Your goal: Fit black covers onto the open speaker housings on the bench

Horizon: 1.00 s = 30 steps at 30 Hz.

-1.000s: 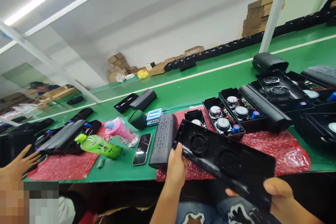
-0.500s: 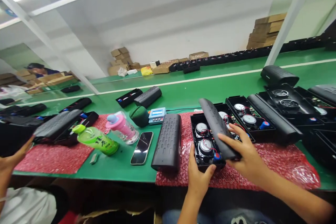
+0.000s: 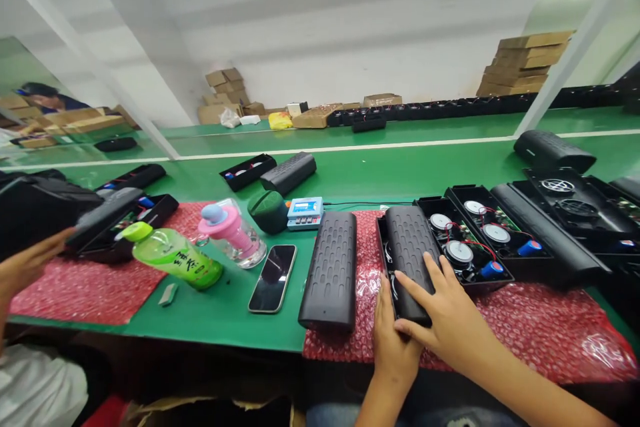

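My right hand (image 3: 445, 320) lies flat with fingers spread on the black speaker cover (image 3: 409, 257), pushing it down on its open case (image 3: 387, 267) on the red bubble wrap (image 3: 540, 327). My left hand (image 3: 393, 340) grips the case's near end to steady it. Half a second ago the cover sat tilted; now it lies flat.

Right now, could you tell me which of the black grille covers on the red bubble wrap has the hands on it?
The right-hand cover: it sits on an open speaker housing, with the right hand flat on it and the left hand at its near end. The other cover lies untouched alongside.
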Motion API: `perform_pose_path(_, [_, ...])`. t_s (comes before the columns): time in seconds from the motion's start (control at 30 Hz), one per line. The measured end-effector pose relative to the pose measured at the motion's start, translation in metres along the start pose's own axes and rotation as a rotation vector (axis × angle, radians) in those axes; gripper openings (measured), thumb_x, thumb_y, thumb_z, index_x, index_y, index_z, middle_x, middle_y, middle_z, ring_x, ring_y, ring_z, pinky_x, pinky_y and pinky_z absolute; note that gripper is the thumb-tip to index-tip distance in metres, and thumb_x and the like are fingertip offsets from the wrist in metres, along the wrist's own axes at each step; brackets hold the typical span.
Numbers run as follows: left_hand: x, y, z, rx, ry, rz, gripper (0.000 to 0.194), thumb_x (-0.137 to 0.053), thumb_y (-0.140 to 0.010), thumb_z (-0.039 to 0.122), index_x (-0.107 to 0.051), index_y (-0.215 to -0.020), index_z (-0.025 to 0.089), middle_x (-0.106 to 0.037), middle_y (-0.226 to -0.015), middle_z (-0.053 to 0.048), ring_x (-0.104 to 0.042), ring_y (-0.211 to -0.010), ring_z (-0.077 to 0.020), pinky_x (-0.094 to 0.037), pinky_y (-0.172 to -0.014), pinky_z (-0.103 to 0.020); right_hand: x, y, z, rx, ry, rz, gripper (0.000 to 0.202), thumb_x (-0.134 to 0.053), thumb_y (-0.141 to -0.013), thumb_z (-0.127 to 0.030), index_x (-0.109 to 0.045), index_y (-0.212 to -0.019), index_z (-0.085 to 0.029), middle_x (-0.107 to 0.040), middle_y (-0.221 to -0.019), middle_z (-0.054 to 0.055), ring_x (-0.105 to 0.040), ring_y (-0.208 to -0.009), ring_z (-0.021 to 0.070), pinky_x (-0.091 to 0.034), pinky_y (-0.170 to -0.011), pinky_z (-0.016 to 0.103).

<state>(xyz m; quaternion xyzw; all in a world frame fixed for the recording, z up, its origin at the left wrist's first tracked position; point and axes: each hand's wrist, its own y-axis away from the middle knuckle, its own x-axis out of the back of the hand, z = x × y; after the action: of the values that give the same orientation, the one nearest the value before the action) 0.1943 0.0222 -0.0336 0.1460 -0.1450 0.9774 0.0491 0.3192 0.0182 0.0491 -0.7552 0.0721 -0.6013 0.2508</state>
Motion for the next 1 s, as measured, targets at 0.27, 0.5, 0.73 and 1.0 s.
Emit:
perform_pose_path(0.27, [0.002, -0.002, 0.004, -0.065, -0.023, -0.018, 0.074, -0.057, -0.082, 0.030, -0.023, -0.145, 0.011, -0.028, -0.150, -0.015, -0.025, -0.140, -0.0230, -0.024, -0.116, -0.041, 0.015, -0.002, -0.002, 0.030, 0.031, -0.031, 0.050, -0.070, -0.074, -0.041, -0.062, -0.121, -0.024, -0.030, -0.141, 0.016, -0.029, -0.127, 0.0457, -0.039, -0.096, 0.062])
perform_pose_path(0.5, [0.002, -0.002, 0.008, -0.062, -0.014, -0.010, 0.074, -0.056, -0.077, 0.019, -0.026, -0.144, 0.013, -0.033, -0.148, -0.014, -0.025, -0.139, -0.0228, -0.025, -0.115, -0.042, 0.010, -0.002, -0.004, 0.080, 0.014, -0.050, 0.050, -0.069, -0.076, -0.041, -0.062, -0.121, -0.021, -0.028, -0.142, 0.018, -0.024, -0.129, 0.0469, -0.038, -0.097, 0.063])
perform_pose_path(0.73, [0.003, -0.001, 0.007, -0.146, -0.004, -0.002, 0.073, -0.054, -0.084, 0.029, -0.019, -0.147, 0.017, -0.028, -0.151, -0.014, -0.025, -0.139, -0.0249, -0.027, -0.114, -0.044, 0.013, -0.002, 0.002, 0.103, 0.000, -0.104, 0.051, -0.063, -0.081, -0.047, -0.060, -0.124, -0.019, -0.030, -0.141, 0.019, -0.025, -0.129, 0.0470, -0.039, -0.095, 0.065])
perform_pose_path(1.0, [0.005, -0.003, 0.013, -0.150, 0.013, -0.012, 0.072, -0.048, -0.090, 0.044, -0.012, -0.148, 0.023, -0.025, -0.152, -0.013, -0.025, -0.139, -0.0241, -0.027, -0.113, -0.046, 0.017, 0.003, -0.005, 0.076, -0.004, -0.150, 0.044, -0.042, -0.094, -0.041, -0.056, -0.129, -0.019, -0.026, -0.145, 0.019, -0.020, -0.132, 0.0449, -0.036, -0.097, 0.066])
